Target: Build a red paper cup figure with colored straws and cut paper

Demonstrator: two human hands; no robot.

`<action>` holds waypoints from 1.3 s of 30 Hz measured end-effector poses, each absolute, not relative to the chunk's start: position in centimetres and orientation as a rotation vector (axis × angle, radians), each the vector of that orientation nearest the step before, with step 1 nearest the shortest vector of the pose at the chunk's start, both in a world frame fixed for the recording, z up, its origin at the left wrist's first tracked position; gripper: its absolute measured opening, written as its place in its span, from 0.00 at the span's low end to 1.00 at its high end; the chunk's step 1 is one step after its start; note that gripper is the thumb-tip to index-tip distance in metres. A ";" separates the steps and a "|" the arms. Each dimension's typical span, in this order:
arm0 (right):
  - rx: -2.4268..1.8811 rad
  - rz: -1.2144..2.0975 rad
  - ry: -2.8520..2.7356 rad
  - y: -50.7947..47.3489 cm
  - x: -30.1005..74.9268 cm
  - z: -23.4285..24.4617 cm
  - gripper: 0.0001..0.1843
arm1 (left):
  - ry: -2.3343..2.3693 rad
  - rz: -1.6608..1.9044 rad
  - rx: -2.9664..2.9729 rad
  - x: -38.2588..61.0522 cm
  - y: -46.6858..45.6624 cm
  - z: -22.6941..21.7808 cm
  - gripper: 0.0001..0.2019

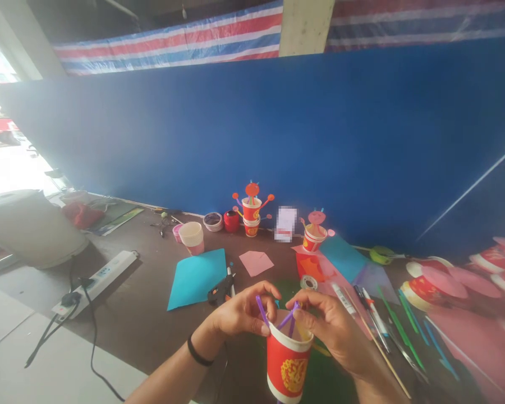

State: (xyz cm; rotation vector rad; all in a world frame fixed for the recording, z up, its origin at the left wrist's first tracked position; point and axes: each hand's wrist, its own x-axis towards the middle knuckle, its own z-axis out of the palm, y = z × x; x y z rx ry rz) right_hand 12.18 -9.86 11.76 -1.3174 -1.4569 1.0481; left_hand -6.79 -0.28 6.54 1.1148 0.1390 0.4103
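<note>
A red paper cup (289, 359) with a gold emblem and a white rim is tilted slightly between my two hands. My left hand (246, 308) grips its rim on the left, thumb at the lip; a black band is round that wrist. Purple straws (287, 320) stick up out of the cup's mouth, and one leans out over the left rim. At the right side of the rim, my right hand (330, 322) is closed with its fingertips on the top of a purple straw. A yellowish strip shows inside near the right fingers. The cup's inside is mostly hidden.
Behind my left hand lie a glue gun (221, 289) and a blue sheet (197, 278). Cup figures (251, 210) stand by the blue partition (252, 140). Tape (308, 283), pens (374, 314) and green straws (399, 325) lie right. A power strip (95, 283) with cords is left.
</note>
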 end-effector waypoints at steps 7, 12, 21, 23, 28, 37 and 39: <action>-1.337 1.000 -1.527 -9.8 11.9 12.3 0.11 | 0.170 0.340 1.246 -7.1 -0.4 7.1 0.27; -1.432 0.877 -1.629 -10.3 11.9 12.5 0.10 | 0.226 0.313 1.354 -7.6 -0.4 8.1 0.28; -1.339 0.719 -1.714 -11.2 11.7 12.6 0.11 | 0.256 0.405 1.353 -7.4 -1.4 9.4 0.27; -1.359 0.716 -1.710 -11.5 11.7 13.0 0.10 | 0.270 0.435 1.372 -7.3 -1.8 9.7 0.25; -1.410 0.758 -1.611 -12.1 11.7 13.2 0.13 | 0.310 0.476 1.282 -6.9 -2.8 9.6 0.29; -1.338 0.801 -1.301 -12.6 10.9 9.0 0.49 | 0.297 0.577 1.118 -6.6 -2.3 8.7 0.25; -1.343 0.769 -1.309 -12.5 10.5 8.6 0.46 | 0.298 0.611 1.066 -6.4 -2.3 8.6 0.23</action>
